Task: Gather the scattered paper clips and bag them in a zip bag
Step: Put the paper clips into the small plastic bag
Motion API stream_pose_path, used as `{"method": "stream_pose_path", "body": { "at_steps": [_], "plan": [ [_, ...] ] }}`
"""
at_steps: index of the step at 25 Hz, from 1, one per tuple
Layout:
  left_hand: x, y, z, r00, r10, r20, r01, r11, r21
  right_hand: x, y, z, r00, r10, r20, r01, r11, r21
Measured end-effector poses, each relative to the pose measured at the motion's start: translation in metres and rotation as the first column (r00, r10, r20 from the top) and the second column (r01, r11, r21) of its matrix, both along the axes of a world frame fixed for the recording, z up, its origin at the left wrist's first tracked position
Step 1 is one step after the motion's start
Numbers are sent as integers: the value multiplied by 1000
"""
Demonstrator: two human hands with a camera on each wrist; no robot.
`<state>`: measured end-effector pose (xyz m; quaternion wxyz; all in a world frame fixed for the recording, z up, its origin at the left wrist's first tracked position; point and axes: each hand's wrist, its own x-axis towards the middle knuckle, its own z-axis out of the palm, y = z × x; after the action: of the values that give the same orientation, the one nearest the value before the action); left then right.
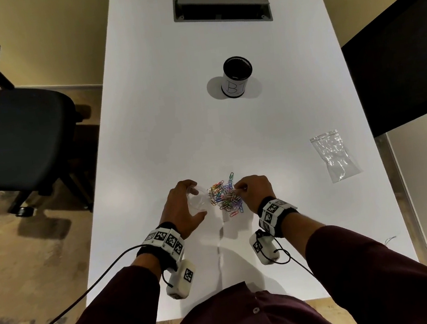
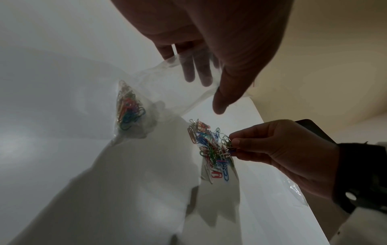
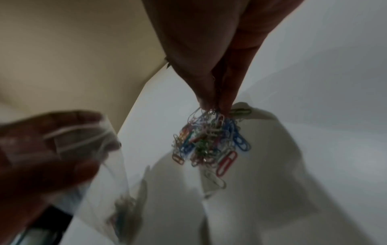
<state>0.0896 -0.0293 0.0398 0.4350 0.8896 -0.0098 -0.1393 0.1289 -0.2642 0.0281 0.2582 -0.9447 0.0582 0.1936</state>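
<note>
A heap of coloured paper clips (image 1: 225, 196) lies on the white table (image 1: 230, 132) between my hands. My left hand (image 1: 195, 201) grips a clear zip bag (image 1: 197, 193) just left of the heap, its mouth held open toward it. In the left wrist view the zip bag (image 2: 159, 92) holds several clips (image 2: 128, 109) at its bottom. My right hand (image 1: 238, 190) pinches a few clips at the heap's right edge; the right wrist view shows that hand (image 3: 212, 106) with its fingertips closed on the top of the heap (image 3: 209, 142).
A second clear zip bag (image 1: 335, 155) lies flat at the table's right side. A black cup (image 1: 238, 76) with a white label stands farther back, before a cable slot (image 1: 222, 9). An office chair (image 1: 11, 135) is left of the table, a dark panel (image 1: 399, 67) right.
</note>
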Motion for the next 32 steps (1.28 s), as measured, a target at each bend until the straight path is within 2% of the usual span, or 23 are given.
{"method": "stream_pose_path", "body": {
  "at_steps": [2,4,6,8,9,10,13,15,18,20,22,27,32],
  "plan": [
    [1,-3,2,1000,1,-2,-1,1000,-10,1,-8,0,993,-114,-14,115,988,101],
    [2,-5,2,1000,3,-10,-3,1000,-21,2,-14,3,961,-262,-90,276,929,244],
    [2,-7,3,999,10,-34,-11,999,-41,3,-18,11,878,-408,-250,478,748,460],
    [2,-10,3,997,20,-68,-24,998,-57,3,-19,24,814,-424,-397,579,538,612],
    [2,-12,4,996,28,-83,-33,998,-62,3,-16,34,805,-399,-438,591,481,647],
    [3,-14,5,995,37,-94,-44,997,-69,3,-13,44,811,-361,-460,584,458,670],
    [4,-19,9,995,46,-92,-55,994,-94,3,2,67,858,-235,-456,510,488,708],
    [4,-22,12,996,32,-83,-39,995,-89,2,15,75,889,-163,-427,442,550,709],
    [6,-25,15,997,23,-80,-30,996,-86,1,32,83,943,-65,-326,276,699,660],
    [7,-26,16,996,16,-85,-24,996,-89,1,40,84,972,-28,-234,159,809,566],
    [7,-26,15,995,11,-94,-20,996,-92,0,48,83,984,11,-178,78,872,484],
    [7,-24,13,995,18,-94,-26,996,-83,-2,55,81,988,52,-147,25,877,480],
    [4,-25,13,997,14,-78,-21,996,-91,-5,55,83,978,-73,-194,175,796,580]
  ]
}}
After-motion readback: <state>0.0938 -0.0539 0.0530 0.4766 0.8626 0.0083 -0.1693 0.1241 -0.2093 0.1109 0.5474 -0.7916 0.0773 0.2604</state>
